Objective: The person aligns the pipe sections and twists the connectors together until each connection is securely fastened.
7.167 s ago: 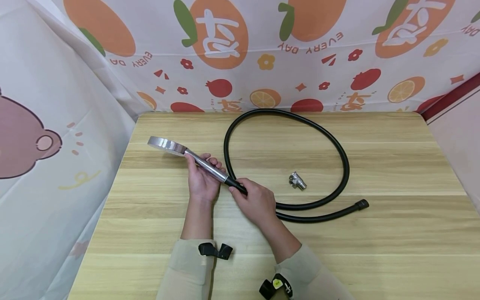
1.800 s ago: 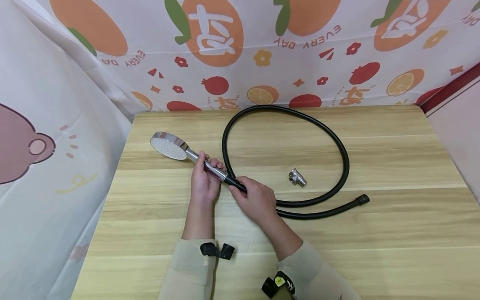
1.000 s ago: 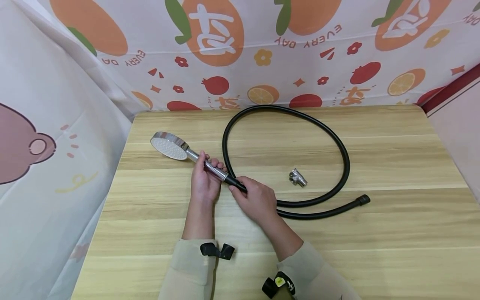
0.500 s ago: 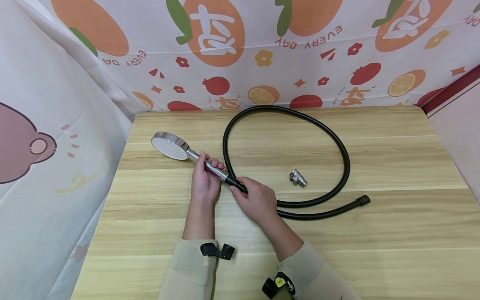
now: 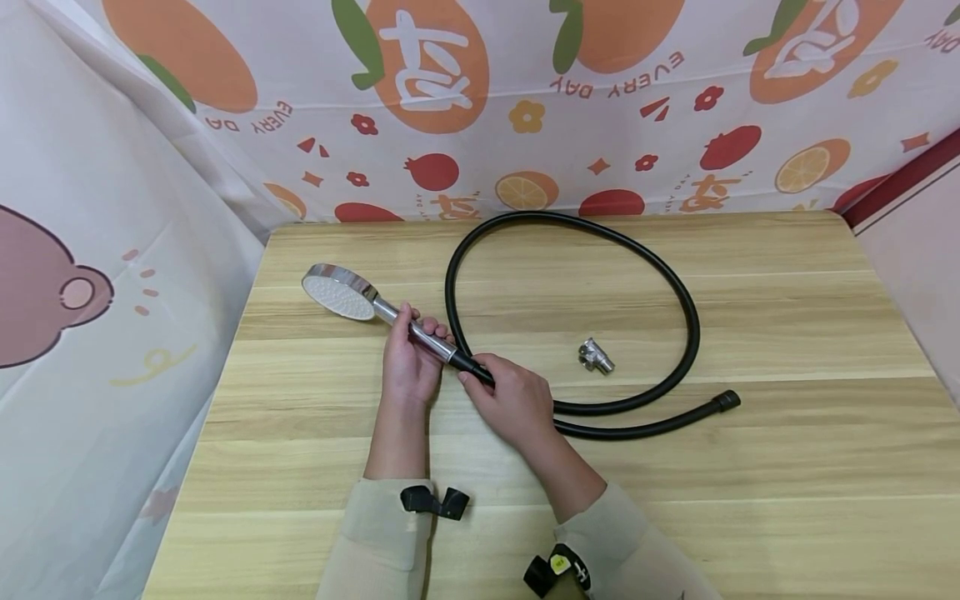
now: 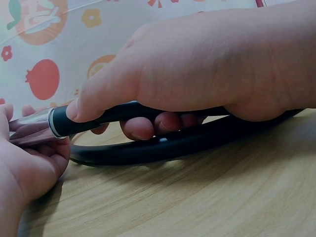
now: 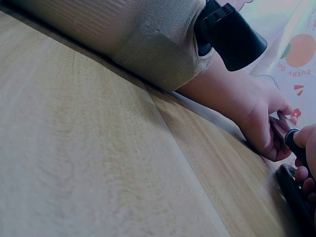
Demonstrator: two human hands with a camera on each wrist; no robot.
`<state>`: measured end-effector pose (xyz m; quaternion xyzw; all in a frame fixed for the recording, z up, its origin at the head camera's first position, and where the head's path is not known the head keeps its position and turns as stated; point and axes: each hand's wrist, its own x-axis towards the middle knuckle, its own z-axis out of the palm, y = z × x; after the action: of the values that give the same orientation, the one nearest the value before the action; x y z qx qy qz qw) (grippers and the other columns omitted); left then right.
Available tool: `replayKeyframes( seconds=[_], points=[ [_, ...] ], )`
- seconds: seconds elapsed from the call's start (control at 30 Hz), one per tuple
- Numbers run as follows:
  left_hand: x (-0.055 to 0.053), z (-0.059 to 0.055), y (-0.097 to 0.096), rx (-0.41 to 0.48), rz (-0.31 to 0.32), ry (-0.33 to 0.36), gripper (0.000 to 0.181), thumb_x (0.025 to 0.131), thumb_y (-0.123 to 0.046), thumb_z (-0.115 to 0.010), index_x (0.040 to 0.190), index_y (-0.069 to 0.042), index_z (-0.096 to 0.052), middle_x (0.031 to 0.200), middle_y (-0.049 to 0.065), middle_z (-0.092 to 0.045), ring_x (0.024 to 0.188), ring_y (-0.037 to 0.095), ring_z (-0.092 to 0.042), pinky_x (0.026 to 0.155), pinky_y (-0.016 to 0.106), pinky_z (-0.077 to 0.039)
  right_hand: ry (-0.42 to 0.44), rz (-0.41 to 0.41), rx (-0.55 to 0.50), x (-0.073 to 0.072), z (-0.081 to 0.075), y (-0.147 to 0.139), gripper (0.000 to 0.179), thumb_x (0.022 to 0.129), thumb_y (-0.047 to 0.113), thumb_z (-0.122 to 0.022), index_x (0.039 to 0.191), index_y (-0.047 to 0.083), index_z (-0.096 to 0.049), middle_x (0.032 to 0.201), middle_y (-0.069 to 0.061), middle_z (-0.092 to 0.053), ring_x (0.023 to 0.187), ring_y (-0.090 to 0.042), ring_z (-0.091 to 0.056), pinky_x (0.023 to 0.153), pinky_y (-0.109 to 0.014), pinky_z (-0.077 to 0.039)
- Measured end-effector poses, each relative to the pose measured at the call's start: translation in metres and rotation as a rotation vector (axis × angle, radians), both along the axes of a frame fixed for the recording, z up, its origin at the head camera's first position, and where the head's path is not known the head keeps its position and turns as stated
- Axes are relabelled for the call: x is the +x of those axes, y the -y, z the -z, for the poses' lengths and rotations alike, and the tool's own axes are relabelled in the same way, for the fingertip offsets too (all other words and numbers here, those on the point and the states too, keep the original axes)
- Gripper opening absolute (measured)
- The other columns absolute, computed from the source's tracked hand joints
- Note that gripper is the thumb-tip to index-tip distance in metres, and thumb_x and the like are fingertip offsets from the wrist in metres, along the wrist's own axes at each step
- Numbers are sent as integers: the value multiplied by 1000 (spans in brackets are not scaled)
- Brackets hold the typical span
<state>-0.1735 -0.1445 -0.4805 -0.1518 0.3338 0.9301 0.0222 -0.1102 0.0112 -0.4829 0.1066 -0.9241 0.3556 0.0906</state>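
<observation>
Chrome first: gripping the shower head point(image 5: 339, 293) over the table point(image 5: 787, 333) by its handle point(image 5: 432, 342) with left hand point(image 5: 408, 368), clutching black hose end point(image 5: 471, 366) with right hand point(image 5: 515, 400), probably tightening that joint, next likely needing steady hold and snug twist.

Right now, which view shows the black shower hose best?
Head view: the black shower hose shows its loop and free end, the right hand hiding part. Left wrist: only a section by that hand. Right wrist: a short piece at the edge.
</observation>
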Motion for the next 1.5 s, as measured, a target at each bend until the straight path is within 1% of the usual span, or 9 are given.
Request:
replayKeyframes(
  seconds=[0.63, 0.87, 1.1, 1.23, 1.33, 1.4, 1.5],
  points=[
    [1, 1, 0, -12, -1, 1, 24, 104, -39, -47, 90, -18, -45, 65, -4, -50, 65, 12, -51, 68, 27, -44, -11, 0, 4, 0, 4, 0, 25, 91, 45, -65, 105, 25, -72, 59, 15, -45, 51, -3, -43, 47, -22, -32],
    [0, 2, 0, -2, 0, -1, 24, 104, -38, -47, 91, -18, -45, 65, -3, -49, 65, 13, -51, 67, 27, -44, -16, 2, -2, 0, 4, 0, 25, 91, 44, -65, 105, 25, -72, 59, 15, -45, 51, -3, -43, 47, -23, -32],
    [1, 1, -1, -16, 1, -12, 24, 104, -38, -47, 90, -18, -45, 65, -4, -50, 65, 13, -52, 67, 27, -45, -14, 1, 2, 0, 4, 0, 25, 91, 44, -64, 106, 25, -72, 59, 15, -46, 51, -3, -43, 47, -23, -33],
    [2, 1, -2, -23, -5, -31, 23, 102, -34, -53, 88, -17, -45, 63, -3, -49, 63, 12, -52, 65, 27, -46, -2, -1, 8, 0, 5, 0, 27, 91, 46, -65, 106, 24, -71, 58, 15, -46, 51, -4, -43, 47, -23, -33],
    [2, 1, -2, -27, -9, -44, 23, 99, -30, -58, 85, -17, -44, 62, -3, -48, 62, 12, -51, 63, 26, -46, 9, 1, 14, 0, 4, 0, 28, 91, 47, -65, 106, 24, -71, 60, 14, -50, 52, -4, -45, 47, -23, -33],
    [2, 1, -2, -28, -9, -48, 22, 100, -27, -58, 84, -17, -44, 62, -4, -47, 62, 12, -51, 62, 26, -46, 15, 1, 19, 0, 4, 0, 28, 92, 48, -65, 106, 25, -71, 63, 14, -54, 53, -5, -46, 48, -23, -34],
    [3, 1, -2, -15, -5, -58, 22, 102, -19, -55, 82, -17, -43, 62, -3, -46, 62, 12, -50, 62, 26, -45, 23, -2, 31, 0, 3, 0, 28, 93, 48, -63, 107, 26, -71, 68, 13, -59, 55, -6, -49, 49, -23, -35]
  ],
)
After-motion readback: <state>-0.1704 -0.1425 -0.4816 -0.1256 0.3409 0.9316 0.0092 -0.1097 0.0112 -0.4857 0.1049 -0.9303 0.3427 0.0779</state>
